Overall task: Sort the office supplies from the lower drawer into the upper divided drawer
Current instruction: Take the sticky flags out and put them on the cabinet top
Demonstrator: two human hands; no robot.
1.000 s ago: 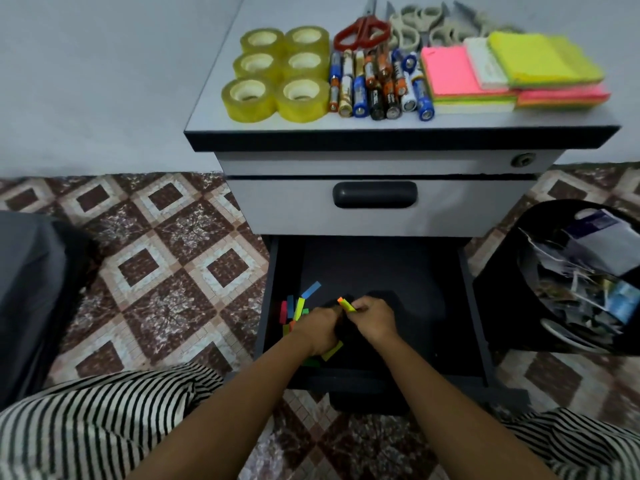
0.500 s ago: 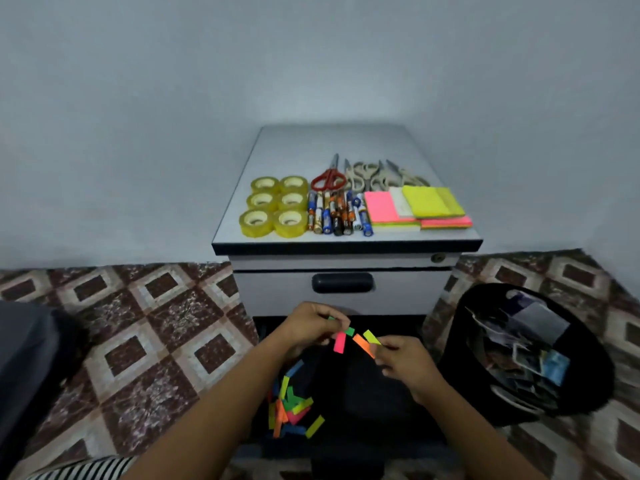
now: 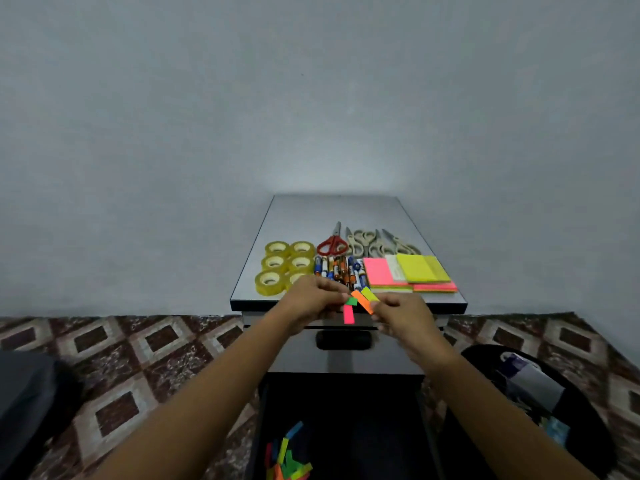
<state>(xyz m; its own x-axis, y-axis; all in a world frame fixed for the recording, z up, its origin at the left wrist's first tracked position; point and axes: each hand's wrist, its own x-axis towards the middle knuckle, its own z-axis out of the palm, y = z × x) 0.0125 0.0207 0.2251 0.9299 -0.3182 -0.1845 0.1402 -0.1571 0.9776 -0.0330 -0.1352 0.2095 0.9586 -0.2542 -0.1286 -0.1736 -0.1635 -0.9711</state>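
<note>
Grey cabinet (image 3: 332, 209) stands against a pale wall on patterned floor tiles, with a black bin (image 3: 585, 424) of paper scraps to its right. Its upper drawer (image 3: 298, 351) is closed, black handle showing. The lower drawer (image 3: 363, 427) is pulled open beneath it.

Tape rolls (image 3: 273, 262), scissors (image 3: 332, 242), batteries (image 3: 339, 268) and sticky note pads (image 3: 381, 271) lie grouped on the cabinet top.

A second ago both hands were down in the lower drawer gathering small coloured tabs. Now they are raised level with the cabinet's front edge.

- **Left hand** (image 3: 308, 303): curled fingers pinch a pink tab (image 3: 348, 314) and a green tab (image 3: 352, 301).
- **Right hand** (image 3: 401, 315): pinches an orange tab (image 3: 362, 301) and a yellow tab (image 3: 370, 293).

A loose heap of tabs (image 3: 287, 462) remains at the lower drawer's left side, so the sorting looks unfinished. The upper drawer would still need opening.

Battery labels are too small to read, and no other writing shows.
</note>
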